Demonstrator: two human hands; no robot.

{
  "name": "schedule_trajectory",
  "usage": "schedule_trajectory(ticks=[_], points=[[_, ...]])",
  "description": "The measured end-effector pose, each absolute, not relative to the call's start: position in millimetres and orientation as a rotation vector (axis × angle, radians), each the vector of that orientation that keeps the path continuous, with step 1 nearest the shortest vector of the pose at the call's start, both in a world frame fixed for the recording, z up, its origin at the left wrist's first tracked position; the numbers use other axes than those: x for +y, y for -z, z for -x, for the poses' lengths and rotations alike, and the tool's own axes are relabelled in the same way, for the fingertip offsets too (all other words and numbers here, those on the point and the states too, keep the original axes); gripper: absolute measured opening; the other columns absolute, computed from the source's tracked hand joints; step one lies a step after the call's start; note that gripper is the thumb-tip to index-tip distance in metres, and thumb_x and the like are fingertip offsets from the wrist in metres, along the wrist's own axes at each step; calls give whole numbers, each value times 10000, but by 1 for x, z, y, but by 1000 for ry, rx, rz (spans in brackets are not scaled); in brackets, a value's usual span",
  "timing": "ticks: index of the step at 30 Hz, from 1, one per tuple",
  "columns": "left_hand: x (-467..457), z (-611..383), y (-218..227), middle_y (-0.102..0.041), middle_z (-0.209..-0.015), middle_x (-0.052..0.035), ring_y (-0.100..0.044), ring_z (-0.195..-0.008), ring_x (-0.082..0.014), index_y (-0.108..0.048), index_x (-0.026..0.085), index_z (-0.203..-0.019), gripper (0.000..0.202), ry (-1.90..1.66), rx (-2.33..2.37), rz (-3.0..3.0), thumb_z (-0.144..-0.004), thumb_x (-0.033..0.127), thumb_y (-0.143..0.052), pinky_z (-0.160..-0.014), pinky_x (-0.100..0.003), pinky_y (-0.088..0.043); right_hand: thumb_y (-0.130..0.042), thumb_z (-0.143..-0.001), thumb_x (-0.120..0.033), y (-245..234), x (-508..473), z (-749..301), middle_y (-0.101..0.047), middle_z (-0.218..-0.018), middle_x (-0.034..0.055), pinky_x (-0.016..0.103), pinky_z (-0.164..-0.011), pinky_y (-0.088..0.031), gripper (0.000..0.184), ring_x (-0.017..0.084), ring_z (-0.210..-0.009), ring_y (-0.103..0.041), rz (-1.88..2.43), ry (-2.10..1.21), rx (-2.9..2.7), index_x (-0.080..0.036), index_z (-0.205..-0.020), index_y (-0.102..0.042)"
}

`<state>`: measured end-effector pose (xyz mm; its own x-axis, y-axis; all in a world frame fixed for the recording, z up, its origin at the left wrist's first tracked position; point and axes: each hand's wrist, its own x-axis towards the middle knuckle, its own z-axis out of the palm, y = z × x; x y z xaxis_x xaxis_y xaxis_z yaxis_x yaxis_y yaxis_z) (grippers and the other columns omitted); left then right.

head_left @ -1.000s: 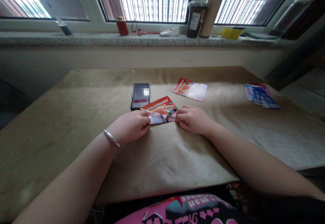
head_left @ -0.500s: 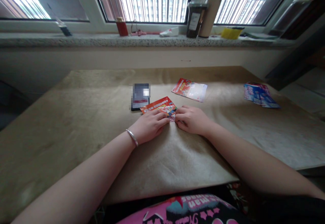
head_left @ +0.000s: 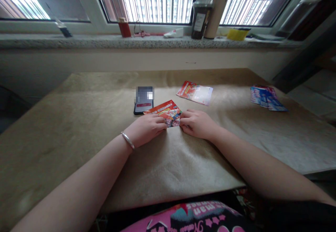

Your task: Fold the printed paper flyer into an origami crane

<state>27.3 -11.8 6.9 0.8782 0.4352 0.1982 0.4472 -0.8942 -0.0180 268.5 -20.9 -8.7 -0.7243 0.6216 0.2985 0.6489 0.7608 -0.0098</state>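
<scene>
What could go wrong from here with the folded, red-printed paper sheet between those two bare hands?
The left hand covers part of the paper sheet, so a sideways slide might skew its fold.
The right hand has its fingertips at the sheet's right edge; uneven pressure there could crumple it.
The sheet's left corner appears to overlap the dark, rectangular smartphone, so a push forward may nudge the phone.

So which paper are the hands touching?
The front red paper, with the left hand and the right hand on it. The other red paper lies farther back; the blue papers lie far right, both untouched.
</scene>
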Motion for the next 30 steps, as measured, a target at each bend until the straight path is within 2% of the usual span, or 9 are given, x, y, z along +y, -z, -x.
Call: schedule_trajectory(ticks=[6, 12, 18, 23, 30], points=[[-15, -26, -10, -655, -957, -48, -616, -922, -162, -664, 181, -899, 206, 206, -749, 3009, -920, 172, -459, -830, -297, -500, -466, -851, -227, 9, -21, -269, -655, -906, 54, 279, -676, -374, 200, 169, -797, -532, 990, 144, -2676, -211, -820, -663], [-13, -21, -11, -660, -942, -37, -618, -860, -153, -676, 179, -857, 201, 196, -764, 2996, -908, 173, -481, -829, -301, -493, -466, -844, -226, 8, -21, -268, -657, -920, 53, 278, -671, -371, 197, 170, -807, -537, 998, 149, -2680, -212, -823, -661], [-16, -16, -17, -669, -1016, -46, -617, -945, -174, -691, 192, -937, 234, 111, -837, 3025, -911, 160, -461, -893, -338, -472, -475, -840, -225, 8, -21, -268, -659, -916, 47, 277, -669, -378, 184, 169, -805, -546, 987, 162, -2673, -213, -816, -657], [-18, -10, -25, -687, -956, -44, -636, -864, -167, -712, 189, -890, 192, 2, -945, 3067, -872, 160, -523, -825, -300, -496, -471, -847, -227, 9, -21, -268, -662, -910, 48, 275, -670, -388, 191, 169, -811, -554, 968, 160, -2668, -211, -815, -659], [-15, 1, -29, -698, -966, -23, -639, -881, -169, -717, 196, -832, 157, -42, -976, 3132, -835, 158, -565, -842, -276, -487, -472, -845, -224, 8, -21, -267, -663, -914, 47, 273, -664, -391, 194, 166, -808, -561, 966, 154, -2661, -214, -812, -663]])
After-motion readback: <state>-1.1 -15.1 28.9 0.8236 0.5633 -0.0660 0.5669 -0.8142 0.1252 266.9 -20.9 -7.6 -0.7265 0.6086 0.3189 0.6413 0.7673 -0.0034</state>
